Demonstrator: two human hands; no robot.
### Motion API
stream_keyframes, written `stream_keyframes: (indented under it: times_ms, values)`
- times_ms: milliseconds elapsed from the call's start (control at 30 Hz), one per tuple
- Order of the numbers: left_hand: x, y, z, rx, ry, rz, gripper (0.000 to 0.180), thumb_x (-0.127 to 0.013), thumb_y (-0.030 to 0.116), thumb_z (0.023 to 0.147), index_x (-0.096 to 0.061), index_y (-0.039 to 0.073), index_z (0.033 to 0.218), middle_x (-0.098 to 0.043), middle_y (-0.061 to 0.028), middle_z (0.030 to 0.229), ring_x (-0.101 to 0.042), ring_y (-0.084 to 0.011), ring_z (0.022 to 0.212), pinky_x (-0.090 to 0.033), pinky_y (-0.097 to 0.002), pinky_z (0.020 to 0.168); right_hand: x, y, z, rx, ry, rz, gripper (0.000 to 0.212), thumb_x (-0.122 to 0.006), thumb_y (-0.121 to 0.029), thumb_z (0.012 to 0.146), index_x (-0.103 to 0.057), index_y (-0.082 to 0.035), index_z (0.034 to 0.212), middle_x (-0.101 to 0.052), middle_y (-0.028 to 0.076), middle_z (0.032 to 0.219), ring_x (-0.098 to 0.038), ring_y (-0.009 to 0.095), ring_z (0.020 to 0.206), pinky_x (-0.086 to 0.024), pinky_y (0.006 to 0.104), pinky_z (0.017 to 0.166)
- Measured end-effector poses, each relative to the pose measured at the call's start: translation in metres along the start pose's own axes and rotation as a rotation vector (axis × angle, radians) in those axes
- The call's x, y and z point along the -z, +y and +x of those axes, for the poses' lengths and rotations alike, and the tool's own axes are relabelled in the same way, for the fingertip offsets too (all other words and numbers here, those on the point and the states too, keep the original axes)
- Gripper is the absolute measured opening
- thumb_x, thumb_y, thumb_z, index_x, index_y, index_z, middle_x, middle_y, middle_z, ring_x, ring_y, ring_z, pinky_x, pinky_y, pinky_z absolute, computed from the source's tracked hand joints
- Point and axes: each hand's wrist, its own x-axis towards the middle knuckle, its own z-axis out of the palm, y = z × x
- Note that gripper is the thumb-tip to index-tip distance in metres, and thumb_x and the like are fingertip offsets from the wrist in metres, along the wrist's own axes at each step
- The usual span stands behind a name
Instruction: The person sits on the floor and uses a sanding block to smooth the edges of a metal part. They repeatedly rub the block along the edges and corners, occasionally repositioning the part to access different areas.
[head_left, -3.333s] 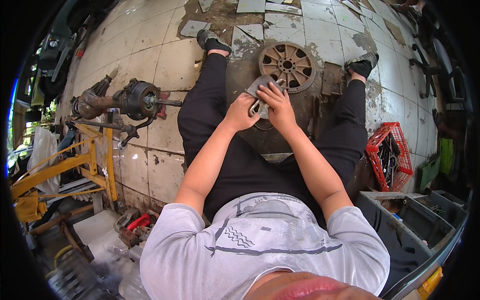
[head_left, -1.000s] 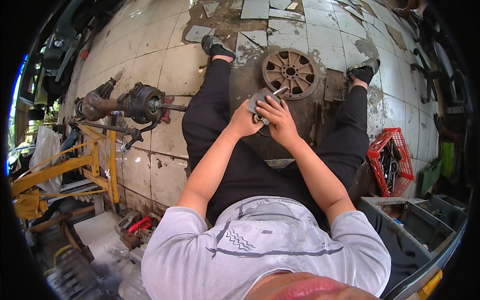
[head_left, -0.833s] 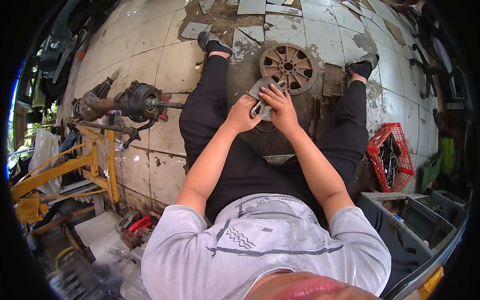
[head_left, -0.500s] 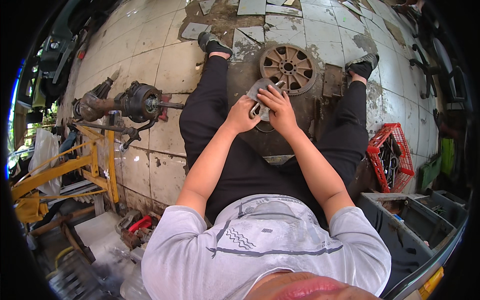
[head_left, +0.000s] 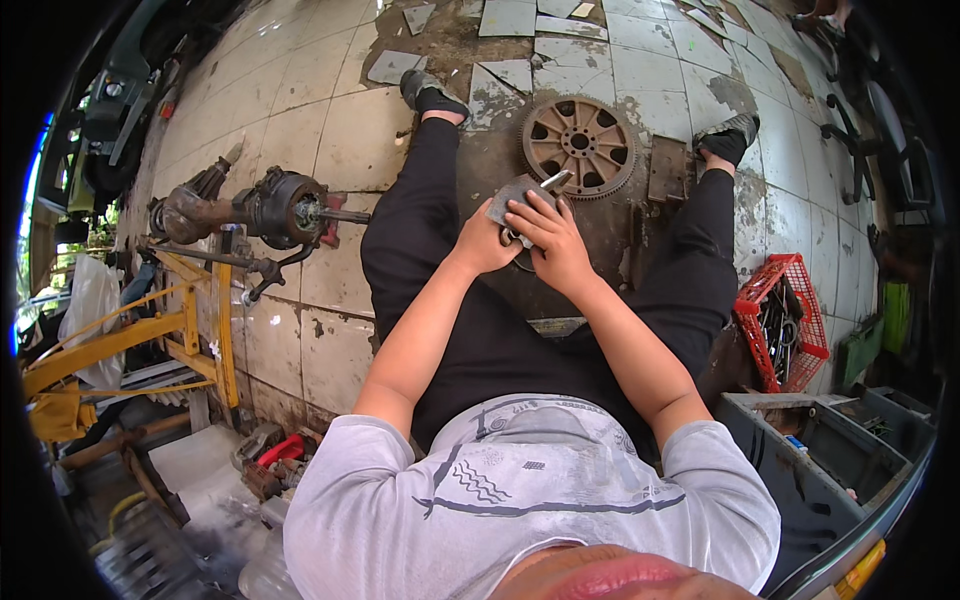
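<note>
And back came the grey plate (head_left: 511, 200), between both hands!
In the head view we saw it nearer the body than half a second earlier, more of a pale metal tip (head_left: 556, 182) showing past it, toward the toothed wheel (head_left: 590, 151). The left hand (head_left: 486, 240) kept a closed grip round its left edge; the right hand (head_left: 556, 238) lay across, fingers outstretched, its pinch hidden from us. We judged it a shift within the same hold.

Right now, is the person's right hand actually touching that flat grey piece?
Touching. The head view shows the right hand with its outstretched fingers laid across the flat grey piece, no gap showing between them.
</note>
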Motion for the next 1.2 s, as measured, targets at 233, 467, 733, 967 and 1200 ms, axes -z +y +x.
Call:
stream_keyframes:
  times_ms: [233,467,733,967,1200]
  values:
    - [0.006,0.001,0.006,0.003,-0.12,0.091,0.057,-0.079,0.024,0.084,-0.066,0.008,0.137,-0.069,-0.0166,0.136,-0.067,-0.0415,0.127,-0.056,-0.0491,0.107,-0.003,0.011,0.007,-0.002,0.048,-0.07,0.061,-0.069,0.008,0.087,-0.077,-0.022,0.14,-0.069,-0.001,0.154,-0.053,0.029,0.155,-0.039,0.0687,0.122]
    - [0.008,0.01,0.005,0.116,-0.112,-0.042,0.059,-0.081,0.024,0.084,-0.066,0.009,0.138,-0.07,-0.0175,0.135,-0.064,-0.0428,0.128,-0.056,-0.0516,0.108,-0.001,0.004,0.005,0.042,0.015,-0.032,0.062,-0.07,0.007,0.087,-0.077,-0.024,0.14,-0.069,-0.001,0.154,-0.053,0.029,0.155,-0.038,0.0706,0.122]
    - [-0.001,0.0,-0.002,-0.032,-0.005,0.041,0.059,-0.08,0.021,0.08,-0.067,0.009,0.136,-0.069,-0.0188,0.133,-0.066,-0.0435,0.123,-0.058,-0.0503,0.105,-0.004,0.0,-0.003,0.004,-0.008,-0.02,0.065,-0.068,0.008,0.087,-0.075,-0.023,0.143,-0.066,-0.002,0.158,-0.05,0.03,0.157,-0.035,0.0698,0.124]
    - [0.0,0.009,0.0,0.018,0.014,-0.062,0.057,-0.08,0.021,0.081,-0.068,0.008,0.135,-0.071,-0.0185,0.127,-0.065,-0.043,0.126,-0.057,-0.0488,0.106,0.0,-0.004,-0.007,0.011,-0.008,-0.041,0.063,-0.069,0.008,0.085,-0.076,-0.02,0.14,-0.068,0.0,0.156,-0.051,0.029,0.157,-0.037,0.0687,0.124]
    - [0.008,0.0,0.008,0.047,-0.125,0.032,0.049,-0.08,0.02,0.081,-0.072,0.007,0.128,-0.074,-0.0178,0.122,-0.066,-0.0423,0.123,-0.058,-0.0497,0.102,-0.003,0.012,0.008,-0.067,0.042,-0.038,0.063,-0.068,0.008,0.086,-0.076,-0.021,0.141,-0.066,-0.001,0.158,-0.05,0.031,0.158,-0.036,0.0685,0.124]
